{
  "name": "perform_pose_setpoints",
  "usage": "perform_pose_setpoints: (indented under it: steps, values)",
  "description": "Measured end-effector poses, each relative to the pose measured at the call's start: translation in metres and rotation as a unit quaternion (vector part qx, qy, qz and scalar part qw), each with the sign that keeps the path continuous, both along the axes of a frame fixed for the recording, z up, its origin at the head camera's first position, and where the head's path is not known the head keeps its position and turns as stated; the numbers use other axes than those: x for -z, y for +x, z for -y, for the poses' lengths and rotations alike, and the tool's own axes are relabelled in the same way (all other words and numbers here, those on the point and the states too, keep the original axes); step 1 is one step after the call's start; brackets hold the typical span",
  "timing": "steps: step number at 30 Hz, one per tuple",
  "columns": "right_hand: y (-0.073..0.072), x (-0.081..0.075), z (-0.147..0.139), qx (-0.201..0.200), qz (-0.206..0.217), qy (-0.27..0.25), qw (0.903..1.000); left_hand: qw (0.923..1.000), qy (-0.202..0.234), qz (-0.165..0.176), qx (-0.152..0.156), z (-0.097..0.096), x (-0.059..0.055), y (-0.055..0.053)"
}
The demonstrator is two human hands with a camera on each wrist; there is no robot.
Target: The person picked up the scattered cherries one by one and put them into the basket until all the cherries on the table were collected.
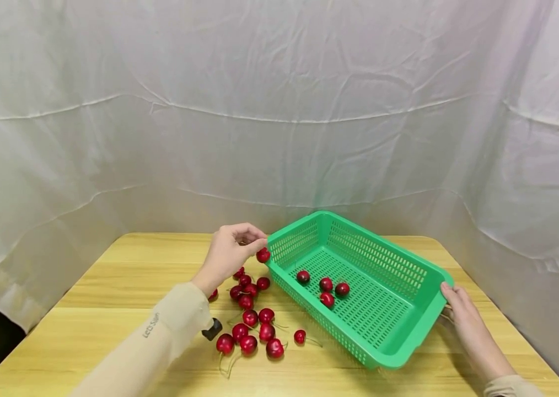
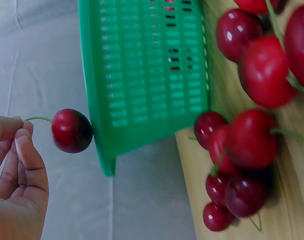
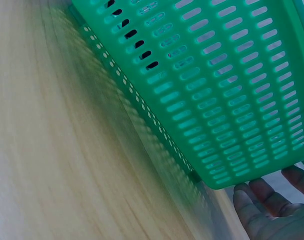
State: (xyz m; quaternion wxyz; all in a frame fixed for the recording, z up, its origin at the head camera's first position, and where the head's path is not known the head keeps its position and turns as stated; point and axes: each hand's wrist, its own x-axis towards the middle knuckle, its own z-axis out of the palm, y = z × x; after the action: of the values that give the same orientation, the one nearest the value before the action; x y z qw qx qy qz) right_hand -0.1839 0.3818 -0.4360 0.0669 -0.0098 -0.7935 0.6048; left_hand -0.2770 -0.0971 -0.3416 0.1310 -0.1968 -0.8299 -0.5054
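My left hand (image 1: pixel 234 249) pinches a cherry by its stem between thumb and fingertips. The cherry (image 2: pixel 72 131) hangs right at the outer rim of a green plastic basket (image 1: pixel 410 344), just left of its far left corner in the head view. Several cherries lie on the slotted floor inside, one of them a dark red cherry (image 1: pixel 302 277). At the right end my right hand (image 1: pixel 468 320) grips the rim, thumb on top and fingers (image 3: pixel 266 195) beneath. In the right wrist view the basket's underside shows tilted above the table.
A loose heap of cherries (image 1: pixel 248 344), many with stems, spreads over the wooden table (image 1: pixel 125 286) left of the basket and below my left forearm. One cherry (image 1: pixel 300 336) lies apart, close to the basket's near side. Pale curtains (image 1: pixel 279 110) hang behind the table and at both sides.
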Motion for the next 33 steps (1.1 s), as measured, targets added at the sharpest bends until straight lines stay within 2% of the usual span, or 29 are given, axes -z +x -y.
perform_pose_setpoints:
  steps: [3,9,18,24,33]
  values:
    - [0.000,0.000,0.000,0.001,0.000,0.002,1.0000,0.9999,0.008,0.001,0.011,-0.009,-0.002,0.003]
    - [-0.001,0.000,0.000,-0.002,-0.004,0.000,1.0000,0.9979,0.019,0.015,0.059,-0.030,-0.001,0.008]
    - [0.000,0.002,0.000,-0.006,-0.010,-0.014,0.9998,0.9930,-0.030,0.027,0.111,-0.065,0.008,0.018]
    - [-0.001,0.001,0.000,-0.005,-0.006,-0.013,0.9999,0.9850,-0.071,0.030,0.154,-0.088,0.014,0.029]
    - [0.000,0.002,0.000,-0.010,-0.012,-0.026,0.9995,0.9702,-0.115,0.042,0.209,-0.116,0.018,0.037]
